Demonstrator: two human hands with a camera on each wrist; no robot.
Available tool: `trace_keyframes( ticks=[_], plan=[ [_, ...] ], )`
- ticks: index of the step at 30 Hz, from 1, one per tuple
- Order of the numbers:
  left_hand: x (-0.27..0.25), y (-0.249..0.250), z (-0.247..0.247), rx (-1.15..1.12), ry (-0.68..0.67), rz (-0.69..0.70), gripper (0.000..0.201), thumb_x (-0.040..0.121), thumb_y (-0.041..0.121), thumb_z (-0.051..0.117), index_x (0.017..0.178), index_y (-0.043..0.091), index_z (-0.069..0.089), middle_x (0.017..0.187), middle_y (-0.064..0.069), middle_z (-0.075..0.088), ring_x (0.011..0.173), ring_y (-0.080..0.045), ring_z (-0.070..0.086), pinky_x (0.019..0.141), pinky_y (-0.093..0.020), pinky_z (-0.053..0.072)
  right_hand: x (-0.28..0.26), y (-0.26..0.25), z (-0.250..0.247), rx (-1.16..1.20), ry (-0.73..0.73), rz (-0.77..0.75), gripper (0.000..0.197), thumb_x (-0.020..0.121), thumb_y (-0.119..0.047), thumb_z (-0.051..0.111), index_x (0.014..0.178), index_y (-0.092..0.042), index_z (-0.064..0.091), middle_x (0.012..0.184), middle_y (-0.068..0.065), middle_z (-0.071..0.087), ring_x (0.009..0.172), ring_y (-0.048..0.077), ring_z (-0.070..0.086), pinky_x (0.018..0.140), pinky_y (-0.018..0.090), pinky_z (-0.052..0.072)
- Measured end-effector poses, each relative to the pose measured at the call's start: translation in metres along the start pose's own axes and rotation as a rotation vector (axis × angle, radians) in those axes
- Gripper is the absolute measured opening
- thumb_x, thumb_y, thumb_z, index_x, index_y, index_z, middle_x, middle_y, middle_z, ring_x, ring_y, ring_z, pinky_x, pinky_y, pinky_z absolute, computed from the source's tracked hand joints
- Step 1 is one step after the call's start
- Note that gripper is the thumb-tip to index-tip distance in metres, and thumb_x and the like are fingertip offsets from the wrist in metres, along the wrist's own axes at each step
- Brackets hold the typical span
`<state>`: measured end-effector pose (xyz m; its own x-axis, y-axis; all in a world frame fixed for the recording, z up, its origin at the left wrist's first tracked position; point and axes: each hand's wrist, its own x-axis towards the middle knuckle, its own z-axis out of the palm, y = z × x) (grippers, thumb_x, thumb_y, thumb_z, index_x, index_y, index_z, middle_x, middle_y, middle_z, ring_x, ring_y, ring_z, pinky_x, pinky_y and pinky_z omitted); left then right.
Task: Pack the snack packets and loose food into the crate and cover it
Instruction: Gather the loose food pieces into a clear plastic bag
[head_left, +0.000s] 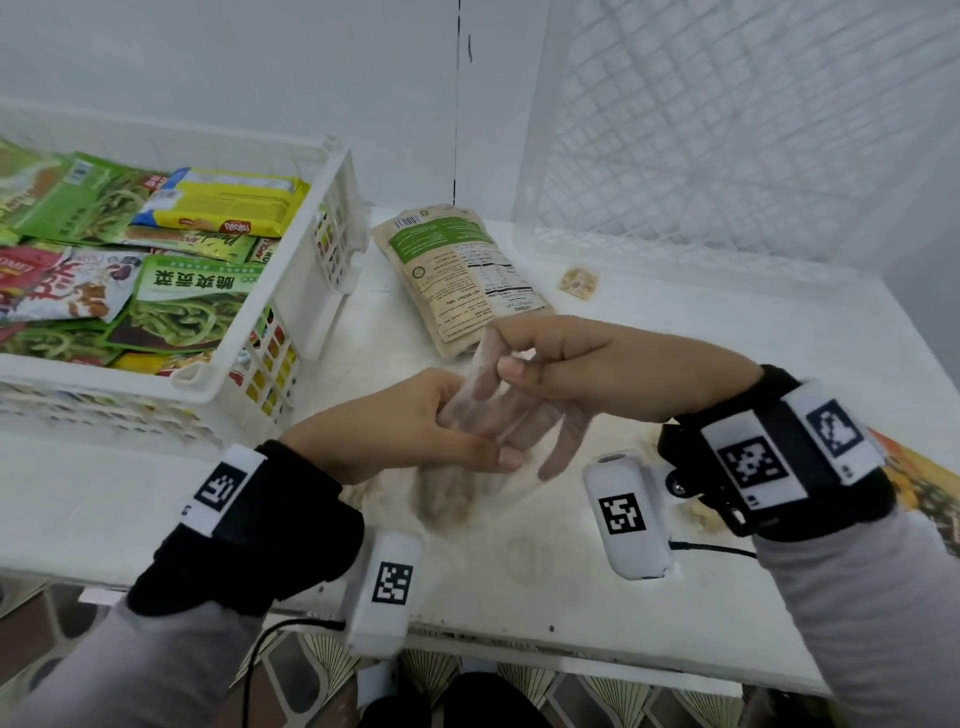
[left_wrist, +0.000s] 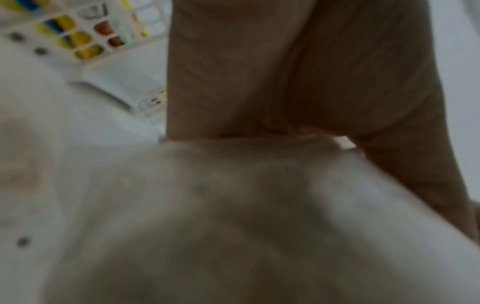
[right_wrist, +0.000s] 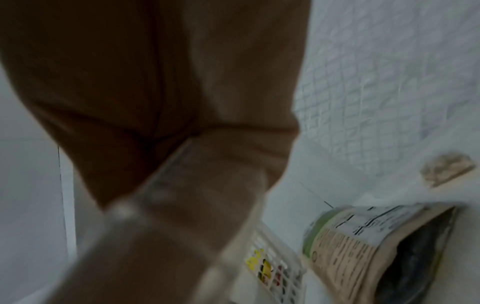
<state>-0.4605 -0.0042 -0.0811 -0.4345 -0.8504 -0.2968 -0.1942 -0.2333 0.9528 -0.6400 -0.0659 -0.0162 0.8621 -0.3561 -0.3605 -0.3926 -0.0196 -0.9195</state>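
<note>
**Crate mostly packed, clear bag in both hands**

While the crate (head_left: 332, 218) is sitting at the left of the worktop (head_left: 675, 364) already loaded with snack packets, I am holding a clear plastic bag (head_left: 498, 415) between both hands above the worktop. My left hand (head_left: 395, 431) is gripping its lower part, fingers curled round the film; my right hand (head_left: 587, 364) is pinching its top edge. What the bag contains is too blurred to tell. Still out, by my judgement: one brown packet (head_left: 462, 275) lying just beside the crate, one small loose snack piece (head_left: 578, 282) near the second white crate (head_left: 727, 130) standing at the back right. Counting: two crates, roughly eight packets showing inside. Covering is not yet done.
</note>
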Motion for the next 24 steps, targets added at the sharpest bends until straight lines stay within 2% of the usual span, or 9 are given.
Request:
trace_keyframes(
  ticks=[2,5,9,12,15,17,21,23,24],
  plan=[
    [-0.002,-0.002,0.004,-0.103,-0.023,0.017,0.049,0.068,0.031,0.077,0.1,-0.003,0.063,0.092,-0.009,0.064,0.09,-0.019,0.061,0.082,-0.028,0.047,-0.001,-0.004,-0.005,0.027,-0.092,-0.009,0.017,0.099,-0.021,0.039,0.1,-0.014,0.055,0.095,0.002,0.072,0.079,0.025,0.068,0.063,0.04,0.059],
    [-0.004,0.0,0.007,-0.251,-0.067,0.02,0.074,0.066,0.039,0.079,0.114,-0.012,0.055,0.104,-0.018,0.062,0.098,-0.023,0.06,0.086,-0.028,0.048,0.0,-0.007,-0.014,0.046,-0.171,0.03,0.023,0.098,-0.023,0.041,0.114,-0.013,0.054,0.11,0.021,0.067,0.085,0.037,0.064,0.064,0.04,0.059],
    [-0.007,0.003,0.009,-0.349,-0.101,0.029,0.055,0.077,0.029,0.073,0.105,-0.016,0.057,0.091,-0.011,0.067,0.081,-0.015,0.065,0.072,-0.02,0.05,0.0,-0.005,-0.021,0.041,-0.204,0.052,0.031,0.096,-0.01,0.045,0.127,-0.014,0.048,0.105,0.02,0.068,0.084,0.031,0.069,0.065,0.036,0.059],
    [-0.004,0.004,0.012,-0.42,0.008,-0.007,0.029,0.082,0.013,0.064,0.098,-0.011,0.062,0.078,-0.008,0.071,0.068,-0.014,0.067,0.064,-0.021,0.053,0.001,-0.004,-0.026,0.015,-0.181,0.052,0.035,0.093,-0.011,0.049,0.128,-0.015,0.048,0.109,0.019,0.068,0.086,0.029,0.071,0.066,0.035,0.059],
    [0.0,0.005,0.014,-0.404,0.103,-0.019,0.03,0.078,0.01,0.067,0.096,-0.013,0.062,0.073,-0.01,0.068,0.062,-0.014,0.065,0.06,-0.02,0.052,0.004,-0.006,-0.028,-0.066,-0.128,0.056,0.034,0.095,-0.004,0.048,0.128,-0.013,0.048,0.106,0.016,0.07,0.084,0.031,0.072,0.065,0.033,0.059],
    [0.001,0.005,0.014,-0.425,0.15,-0.018,0.027,0.075,0.009,0.066,0.092,-0.013,0.064,0.07,-0.008,0.07,0.059,-0.012,0.065,0.057,-0.019,0.051,0.005,-0.005,-0.027,-0.124,0.013,0.016,0.031,0.094,-0.001,0.051,0.123,-0.012,0.053,0.098,0.014,0.073,0.078,0.028,0.073,0.064,0.031,0.059],
    [0.001,0.001,0.012,-0.457,0.352,0.005,0.021,0.064,0.004,0.072,0.081,-0.008,0.069,0.065,-0.008,0.071,0.053,-0.011,0.064,0.051,-0.017,0.05,0.002,0.008,-0.025,-0.148,0.631,-0.22,0.018,0.087,-0.002,0.062,0.102,-0.011,0.064,0.083,0.012,0.072,0.078,0.021,0.071,0.078,0.032,0.057],
    [0.003,-0.002,0.012,-0.49,0.46,0.035,0.022,0.059,0.005,0.074,0.077,-0.005,0.069,0.063,-0.008,0.07,0.053,-0.011,0.064,0.051,-0.017,0.05,0.001,0.02,-0.015,-0.07,0.908,-0.33,0.016,0.083,-0.016,0.07,0.097,-0.016,0.064,0.084,0.005,0.07,0.078,0.014,0.067,0.078,0.029,0.055],
    [0.005,-0.004,0.013,-0.513,0.504,0.05,0.022,0.057,0.006,0.074,0.076,-0.004,0.069,0.063,-0.007,0.07,0.054,-0.011,0.065,0.053,-0.017,0.051,0.003,0.028,-0.007,0.0,0.988,-0.33,0.025,0.077,-0.029,0.074,0.097,-0.018,0.062,0.085,0.002,0.069,0.078,0.012,0.065,0.077,0.03,0.055]
  ],
)
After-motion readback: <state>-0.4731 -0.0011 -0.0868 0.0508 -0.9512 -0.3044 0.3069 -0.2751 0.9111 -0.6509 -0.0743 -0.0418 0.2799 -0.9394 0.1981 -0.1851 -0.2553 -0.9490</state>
